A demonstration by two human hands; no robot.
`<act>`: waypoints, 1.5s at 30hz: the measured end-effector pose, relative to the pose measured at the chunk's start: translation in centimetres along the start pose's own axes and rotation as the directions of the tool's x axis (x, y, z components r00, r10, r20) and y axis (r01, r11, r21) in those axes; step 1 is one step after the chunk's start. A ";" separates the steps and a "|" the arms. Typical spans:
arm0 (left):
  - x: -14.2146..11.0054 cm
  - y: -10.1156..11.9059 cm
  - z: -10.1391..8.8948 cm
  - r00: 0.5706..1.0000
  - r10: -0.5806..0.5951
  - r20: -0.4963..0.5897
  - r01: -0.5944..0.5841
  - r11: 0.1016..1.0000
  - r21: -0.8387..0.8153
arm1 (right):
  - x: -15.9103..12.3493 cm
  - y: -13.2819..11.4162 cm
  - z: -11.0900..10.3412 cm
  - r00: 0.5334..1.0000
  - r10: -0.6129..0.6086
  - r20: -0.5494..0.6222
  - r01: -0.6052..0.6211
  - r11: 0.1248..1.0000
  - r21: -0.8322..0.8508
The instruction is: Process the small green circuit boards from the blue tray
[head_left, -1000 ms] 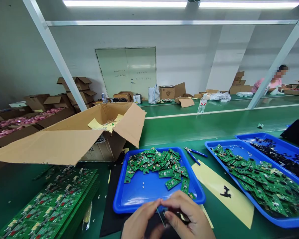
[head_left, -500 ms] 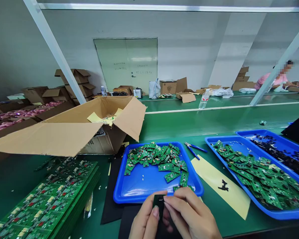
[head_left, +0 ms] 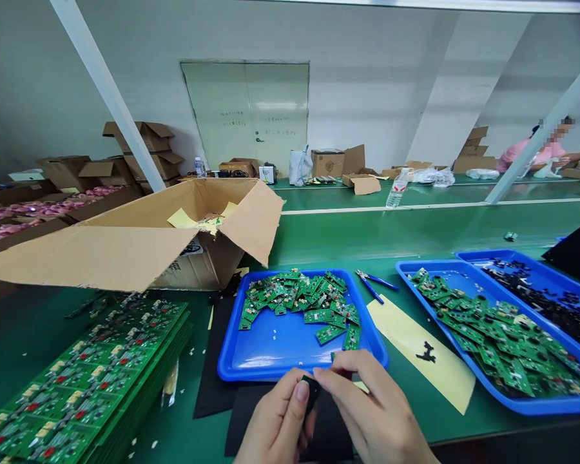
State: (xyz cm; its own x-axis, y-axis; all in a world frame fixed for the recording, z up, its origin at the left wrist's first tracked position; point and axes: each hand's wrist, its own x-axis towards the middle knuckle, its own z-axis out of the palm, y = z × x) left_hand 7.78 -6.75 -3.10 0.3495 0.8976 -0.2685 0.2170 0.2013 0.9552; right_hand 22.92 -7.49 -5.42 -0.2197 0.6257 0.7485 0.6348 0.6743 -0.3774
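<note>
Green board [head_left: 312, 386] sits pinched in the left hand [head_left: 276, 417] near the desk's [head_left: 428, 409] front edge; the right hand's [head_left: 374, 412] grip I can't tell.

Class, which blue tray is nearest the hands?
The leftmost blue tray, just beyond the left hand and right hand; the other trays stand farther right.

Cool overhead light leaves glare on the near floor of the middle blue tray [head_left: 251, 351] and a sheen on the green bench [head_left: 348, 235] behind it. Just in front, shadow swallows the details of the board [head_left: 310, 389] in the left hand [head_left: 278, 419]. Wide-angle distortion slants posts [head_left: 109, 96] outward either side of the tray.
</note>
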 end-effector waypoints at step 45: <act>0.8 0.0 -0.6 0.972 0.017 0.233 -0.053 0.987 0.149 | 0.7 1.9 -1.3 0.983 -0.173 0.054 0.175 0.984 -0.028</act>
State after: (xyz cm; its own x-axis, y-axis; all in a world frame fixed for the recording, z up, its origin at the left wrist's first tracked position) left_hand 7.46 -5.79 -3.25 0.5561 0.7848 -0.2735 0.3317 0.0922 0.9389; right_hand 24.90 -6.30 -4.93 -0.3657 0.5197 0.7722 0.6071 0.7620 -0.2254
